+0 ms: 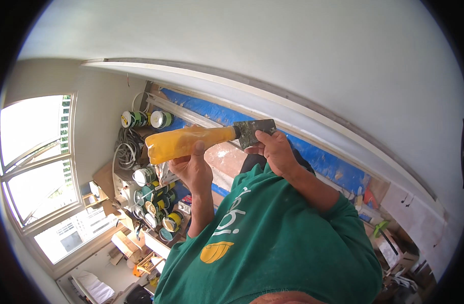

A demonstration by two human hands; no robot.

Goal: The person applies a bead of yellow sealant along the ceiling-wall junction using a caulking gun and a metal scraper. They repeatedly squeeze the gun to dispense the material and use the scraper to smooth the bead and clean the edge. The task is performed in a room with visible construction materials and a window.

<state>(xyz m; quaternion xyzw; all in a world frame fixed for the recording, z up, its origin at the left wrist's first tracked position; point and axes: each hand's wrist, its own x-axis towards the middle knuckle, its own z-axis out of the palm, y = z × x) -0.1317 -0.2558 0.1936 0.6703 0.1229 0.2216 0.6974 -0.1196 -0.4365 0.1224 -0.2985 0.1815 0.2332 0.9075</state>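
A translucent yellow-orange plastic bottle (183, 143) lies nearly level in front of my chest, its neck pointing right. My left hand (195, 169) is closed round it from below, thumb up along its near side. The dark end of the neck meets a flat, dark, speckled rectangular plate (252, 130), which looks like a scraper blade. My right hand (277, 152) pinches this plate at its lower right edge, the thumb on its face. Whether the plate is fixed to the bottle or only pressed against it, I cannot tell.
A white ledge (272, 96) runs along the wall ahead. Below are a paint-spattered blue sheet (323, 159) and long pale boards (191, 112). Several paint buckets (173, 221) and coiled hoses (125, 154) crowd the left, near a window (39, 157). A cluttered bench (389, 248) stands right.
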